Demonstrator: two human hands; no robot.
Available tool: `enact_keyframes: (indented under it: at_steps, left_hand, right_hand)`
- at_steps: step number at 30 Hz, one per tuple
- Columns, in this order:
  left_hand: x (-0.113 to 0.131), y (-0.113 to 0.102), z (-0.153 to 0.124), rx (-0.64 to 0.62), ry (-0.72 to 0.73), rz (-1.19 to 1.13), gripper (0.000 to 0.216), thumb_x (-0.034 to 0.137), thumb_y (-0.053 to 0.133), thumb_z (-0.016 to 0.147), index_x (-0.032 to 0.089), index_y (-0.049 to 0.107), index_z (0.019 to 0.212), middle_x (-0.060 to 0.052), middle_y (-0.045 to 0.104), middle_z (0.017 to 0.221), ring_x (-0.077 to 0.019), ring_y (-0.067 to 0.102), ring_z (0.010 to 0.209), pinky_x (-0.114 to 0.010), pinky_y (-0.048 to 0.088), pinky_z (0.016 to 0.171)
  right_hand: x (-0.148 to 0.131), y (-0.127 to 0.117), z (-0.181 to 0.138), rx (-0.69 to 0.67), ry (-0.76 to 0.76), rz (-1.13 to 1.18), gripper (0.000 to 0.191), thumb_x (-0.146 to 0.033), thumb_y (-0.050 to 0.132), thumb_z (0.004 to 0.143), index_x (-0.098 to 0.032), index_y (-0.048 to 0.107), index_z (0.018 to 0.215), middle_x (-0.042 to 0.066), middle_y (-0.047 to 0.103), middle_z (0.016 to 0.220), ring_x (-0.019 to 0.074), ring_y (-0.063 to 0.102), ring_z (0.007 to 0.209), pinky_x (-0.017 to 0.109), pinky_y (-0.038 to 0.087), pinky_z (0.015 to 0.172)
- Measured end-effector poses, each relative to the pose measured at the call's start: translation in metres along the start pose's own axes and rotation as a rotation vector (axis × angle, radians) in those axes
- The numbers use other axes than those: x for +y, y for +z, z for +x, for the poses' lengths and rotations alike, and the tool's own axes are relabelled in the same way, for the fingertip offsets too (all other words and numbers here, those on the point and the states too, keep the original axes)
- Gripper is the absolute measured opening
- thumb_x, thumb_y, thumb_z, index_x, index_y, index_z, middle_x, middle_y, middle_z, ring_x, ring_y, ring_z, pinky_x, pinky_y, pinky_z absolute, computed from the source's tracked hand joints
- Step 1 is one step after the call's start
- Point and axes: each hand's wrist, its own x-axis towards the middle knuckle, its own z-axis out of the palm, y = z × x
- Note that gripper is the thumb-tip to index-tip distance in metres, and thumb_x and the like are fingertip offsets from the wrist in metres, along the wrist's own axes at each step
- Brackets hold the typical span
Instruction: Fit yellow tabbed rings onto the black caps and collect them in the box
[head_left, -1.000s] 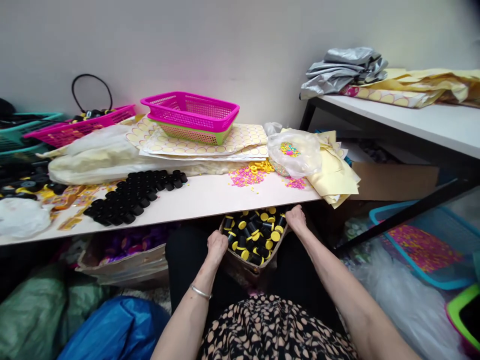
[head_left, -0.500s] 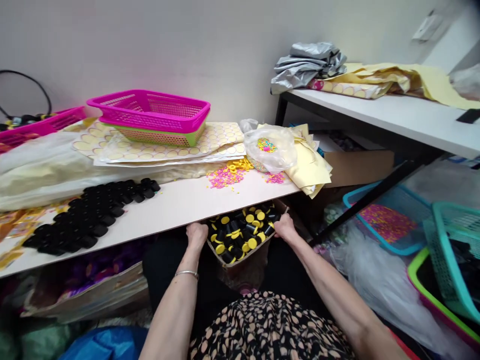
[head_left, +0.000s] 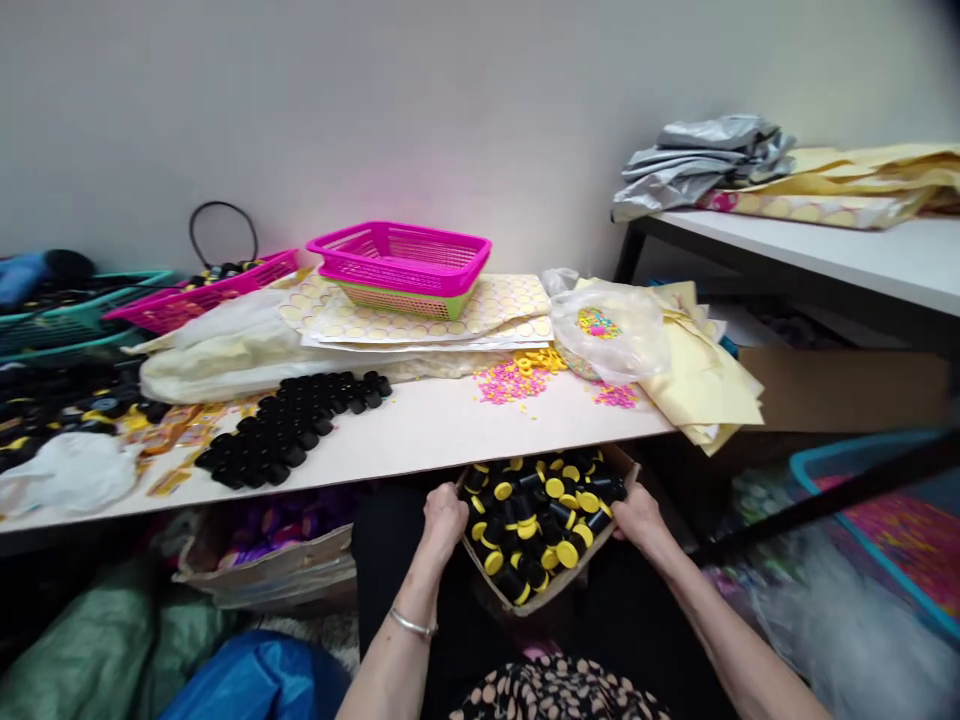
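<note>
A cardboard box (head_left: 540, 602) sits between my knees, partly under the table edge. It is full of small black containers with yellow lids (head_left: 553, 487), lying in a jumble. My left hand (head_left: 445, 516) is closed around the box's left side, and my right hand (head_left: 637, 516) grips the right side near its far corner. On the tabletop (head_left: 420, 440) above, rows of small black cylindrical pieces (head_left: 289, 425) stand close together at the left. Small pink pieces (head_left: 510, 383) lie scattered beside yellow ones (head_left: 541, 360).
Stacked pink and green baskets (head_left: 401, 260) stand on patterned sheets (head_left: 514, 305). A clear bag (head_left: 630, 335) of colourful bits lies by yellow paper (head_left: 694, 375). Under the table are a box of purple items (head_left: 281, 535) and a blue bag (head_left: 259, 680). A blue basket (head_left: 814, 465) stands right.
The box has come toward me, further out from under the table, with both hands still on it. My view has turned left, showing more of the table's left end.
</note>
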Motion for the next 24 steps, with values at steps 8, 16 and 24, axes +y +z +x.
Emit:
enact_keyframes:
  at_steps: [8, 16, 24]
  left_hand:
    - [-0.032, -0.043, -0.005, -0.03, 0.084, -0.049, 0.016, 0.023, 0.051, 0.074, 0.017, 0.065, 0.068, -0.006, 0.065, 0.068, -0.0168, 0.061, 0.069, -0.023, 0.039, 0.06]
    - [-0.06, -0.135, 0.091, 0.616, -0.135, 0.089, 0.025, 0.025, 0.046, 0.078, 0.013, 0.061, 0.095, -0.012, 0.059, 0.093, -0.0226, 0.057, 0.086, -0.03, 0.042, 0.073]
    - [-0.06, -0.122, 0.166, 0.581, -0.174, 0.029, 0.028, 0.017, 0.048, 0.069, 0.007, 0.055, 0.094, -0.018, 0.058, 0.089, -0.0298, 0.056, 0.085, -0.038, 0.044, 0.074]
  right_hand:
    - [-0.059, 0.007, 0.002, 0.243, -0.538, -0.532, 0.022, -0.035, 0.04, 0.082, -0.02, 0.057, 0.084, 0.009, 0.063, 0.067, 0.0243, 0.062, 0.065, 0.032, 0.041, 0.056]
    - [-0.142, 0.05, 0.04, 0.277, -0.953, -0.085, 0.022, -0.029, 0.041, 0.08, -0.019, 0.059, 0.089, 0.006, 0.057, 0.093, 0.0163, 0.058, 0.073, 0.028, 0.044, 0.068]
    - [-0.159, 0.052, 0.068, 0.341, -0.8, -0.15, 0.024, -0.016, 0.039, 0.078, -0.018, 0.061, 0.087, 0.006, 0.054, 0.09, 0.0167, 0.054, 0.082, 0.026, 0.04, 0.071]
